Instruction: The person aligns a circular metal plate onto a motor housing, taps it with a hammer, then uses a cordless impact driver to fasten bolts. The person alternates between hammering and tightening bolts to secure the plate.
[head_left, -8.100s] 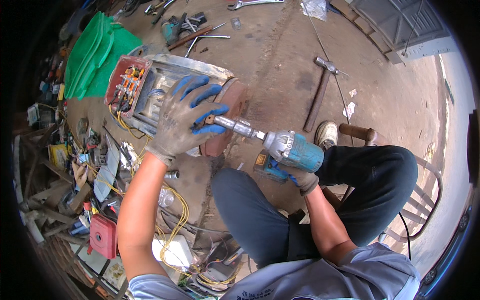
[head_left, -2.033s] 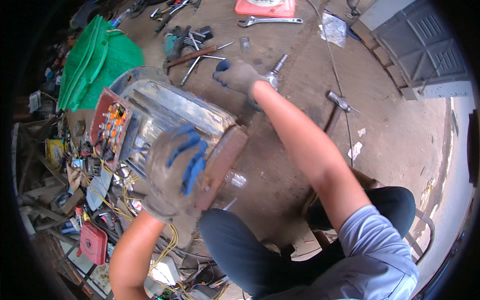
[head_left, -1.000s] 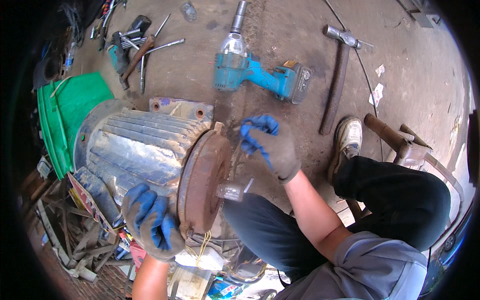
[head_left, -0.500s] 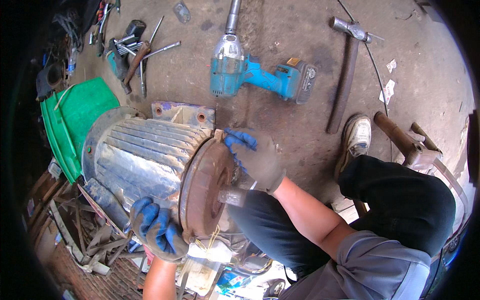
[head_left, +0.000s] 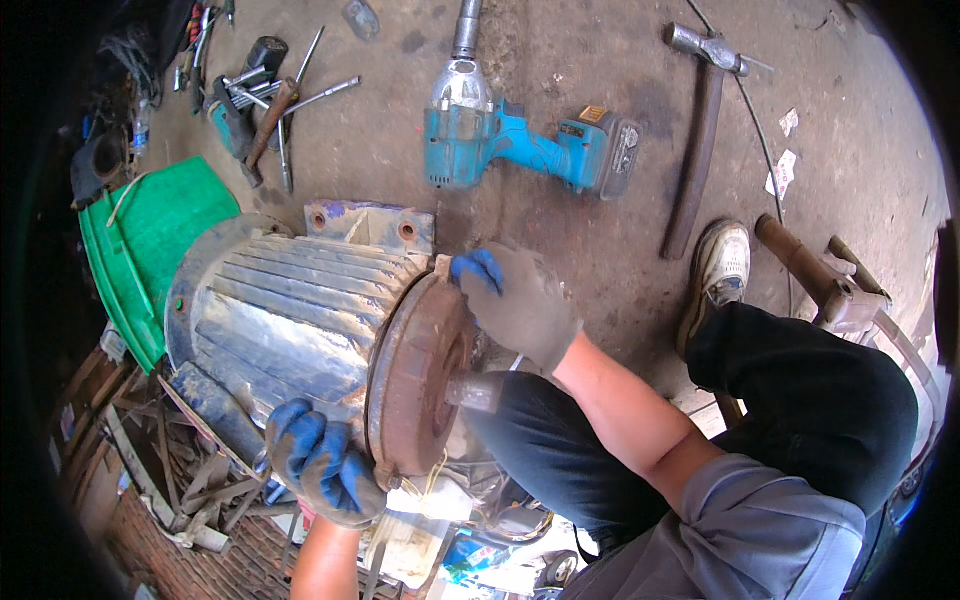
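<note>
A worn electric motor (head_left: 300, 290) with a finned, bluish-grey housing lies on its side, left of the middle. Its round, rusty end cover (head_left: 415, 370) faces right, with a short metal shaft (head_left: 476, 391) sticking out. My right hand (head_left: 520, 305), in a grey glove with blue fingers, is closed at a small lug on the cover's upper rim; whatever its fingertips hold is hidden. My left hand (head_left: 325, 462), gloved alike, curls its fingers against the lower side of the housing beside the cover.
A blue cordless impact wrench (head_left: 520, 145) and a hammer (head_left: 697, 150) lie on the floor beyond the motor. Several hand tools (head_left: 270, 110) are heaped at the upper left. A green plastic piece (head_left: 165, 240) touches the motor's far end; scrap (head_left: 190, 480) lies below it.
My right hand has turned slightly at the cover's rim, and less of its blue fingers shows. My left hand keeps its place on the motor. The whole view has shifted a little.
</note>
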